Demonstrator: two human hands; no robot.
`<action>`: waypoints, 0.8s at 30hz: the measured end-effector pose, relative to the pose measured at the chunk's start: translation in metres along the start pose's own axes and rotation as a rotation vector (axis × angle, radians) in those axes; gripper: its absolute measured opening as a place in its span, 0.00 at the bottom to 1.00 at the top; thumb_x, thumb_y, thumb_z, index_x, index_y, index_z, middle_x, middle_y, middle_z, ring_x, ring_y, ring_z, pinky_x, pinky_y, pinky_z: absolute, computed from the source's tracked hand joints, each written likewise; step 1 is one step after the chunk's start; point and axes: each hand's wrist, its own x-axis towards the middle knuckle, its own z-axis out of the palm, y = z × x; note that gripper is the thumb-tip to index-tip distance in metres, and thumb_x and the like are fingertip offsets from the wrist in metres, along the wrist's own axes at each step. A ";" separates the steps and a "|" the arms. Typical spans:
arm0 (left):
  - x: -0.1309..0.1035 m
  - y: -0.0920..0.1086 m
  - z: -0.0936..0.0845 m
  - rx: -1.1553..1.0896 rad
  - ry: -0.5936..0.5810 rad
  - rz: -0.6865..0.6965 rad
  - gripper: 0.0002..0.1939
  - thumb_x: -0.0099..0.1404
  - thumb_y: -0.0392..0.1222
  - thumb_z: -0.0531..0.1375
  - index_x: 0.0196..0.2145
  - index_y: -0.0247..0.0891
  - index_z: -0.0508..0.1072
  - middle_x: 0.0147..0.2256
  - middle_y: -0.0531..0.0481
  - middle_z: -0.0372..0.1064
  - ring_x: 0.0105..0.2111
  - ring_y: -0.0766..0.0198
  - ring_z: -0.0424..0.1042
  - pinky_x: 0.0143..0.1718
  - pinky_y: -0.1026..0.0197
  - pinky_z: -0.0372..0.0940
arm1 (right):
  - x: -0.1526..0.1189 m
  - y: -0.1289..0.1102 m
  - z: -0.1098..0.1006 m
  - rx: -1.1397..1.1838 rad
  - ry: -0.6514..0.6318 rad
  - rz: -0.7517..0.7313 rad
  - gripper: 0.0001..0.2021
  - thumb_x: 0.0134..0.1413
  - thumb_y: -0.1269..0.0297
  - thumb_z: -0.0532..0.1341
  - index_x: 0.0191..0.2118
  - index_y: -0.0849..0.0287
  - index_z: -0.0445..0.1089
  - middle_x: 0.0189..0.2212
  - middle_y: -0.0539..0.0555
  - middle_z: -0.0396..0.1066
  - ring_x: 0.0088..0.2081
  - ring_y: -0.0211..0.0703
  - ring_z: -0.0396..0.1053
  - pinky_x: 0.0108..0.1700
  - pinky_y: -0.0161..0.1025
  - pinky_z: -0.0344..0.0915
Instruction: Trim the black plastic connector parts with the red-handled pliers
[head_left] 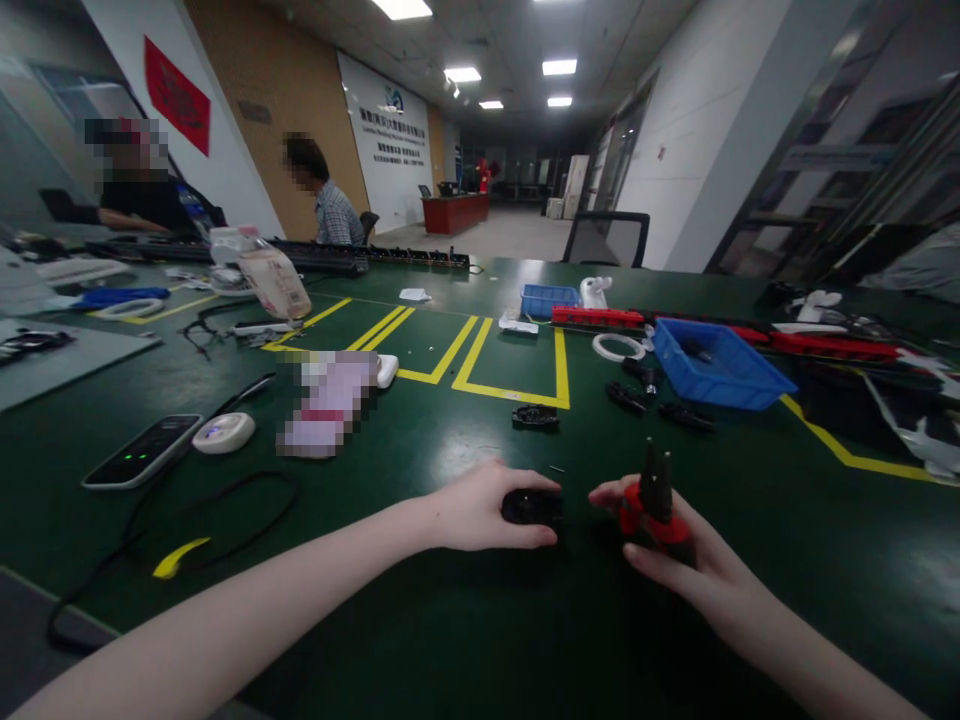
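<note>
My left hand (491, 508) is closed round a small black part (531, 507) on the green table, thumb and fingers at its two long sides. To the right, my right hand (675, 545) holds red-handled pliers (655, 505), their dark tips pointing up and slightly apart. A short thin metal pin (556, 468) lies just beyond my left fingertips. Farther back sits a similar black part (535, 416), and two more dark parts (625, 397) (686, 416) lie near a blue tray.
The blue tray (716, 385) stands at the right, with a white ring (619, 347) beside it. A phone (330, 405), a round white device (224, 433) and a looped black cable (296, 495) are on the left. Two people sit beyond the table.
</note>
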 end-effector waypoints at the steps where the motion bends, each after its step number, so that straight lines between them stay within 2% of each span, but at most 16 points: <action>1: -0.001 0.001 0.002 -0.082 -0.001 -0.011 0.25 0.61 0.48 0.61 0.54 0.39 0.65 0.42 0.47 0.72 0.35 0.63 0.71 0.39 0.60 0.64 | 0.000 -0.004 0.000 -0.030 -0.004 0.011 0.17 0.56 0.59 0.56 0.52 0.48 0.61 0.51 0.58 0.67 0.53 0.53 0.65 0.48 0.53 0.67; 5: -0.001 0.007 0.006 -0.337 -0.017 -0.037 0.22 0.60 0.41 0.63 0.51 0.38 0.67 0.45 0.47 0.70 0.43 0.61 0.71 0.44 0.58 0.66 | 0.006 -0.019 0.000 -0.158 -0.009 0.005 0.13 0.56 0.61 0.57 0.47 0.51 0.63 0.43 0.54 0.70 0.48 0.51 0.68 0.41 0.47 0.71; 10: 0.011 0.017 0.011 -0.455 -0.004 -0.062 0.21 0.58 0.41 0.64 0.49 0.38 0.68 0.46 0.46 0.69 0.45 0.60 0.70 0.47 0.55 0.65 | 0.022 -0.032 0.000 -0.289 0.100 -0.019 0.08 0.56 0.60 0.57 0.42 0.52 0.64 0.38 0.52 0.70 0.42 0.48 0.70 0.41 0.46 0.69; 12: 0.016 0.018 0.014 -0.475 0.011 -0.070 0.20 0.57 0.41 0.65 0.47 0.37 0.68 0.44 0.46 0.69 0.44 0.60 0.70 0.45 0.55 0.66 | 0.028 -0.034 0.001 -0.395 0.164 -0.085 0.09 0.54 0.60 0.58 0.42 0.53 0.64 0.39 0.54 0.69 0.42 0.49 0.69 0.42 0.48 0.68; 16: 0.020 0.017 0.018 -0.474 0.036 0.014 0.16 0.58 0.39 0.64 0.45 0.36 0.70 0.45 0.46 0.69 0.45 0.60 0.69 0.46 0.56 0.64 | 0.031 -0.028 0.004 -0.664 0.295 -0.270 0.12 0.52 0.59 0.61 0.42 0.56 0.65 0.44 0.58 0.68 0.46 0.53 0.65 0.46 0.52 0.64; 20: 0.016 0.013 0.017 -0.469 0.028 0.050 0.19 0.60 0.37 0.62 0.49 0.37 0.68 0.48 0.45 0.68 0.47 0.59 0.68 0.49 0.55 0.62 | 0.023 -0.015 0.003 -0.777 0.327 -0.359 0.17 0.50 0.53 0.63 0.40 0.57 0.63 0.37 0.58 0.70 0.40 0.51 0.67 0.39 0.48 0.64; 24: 0.011 0.012 0.017 -0.472 0.007 -0.004 0.22 0.60 0.38 0.63 0.51 0.37 0.65 0.48 0.45 0.67 0.48 0.57 0.67 0.49 0.54 0.62 | 0.018 -0.006 0.000 -0.825 0.342 -0.459 0.19 0.50 0.48 0.61 0.39 0.59 0.64 0.34 0.59 0.70 0.37 0.50 0.69 0.37 0.46 0.66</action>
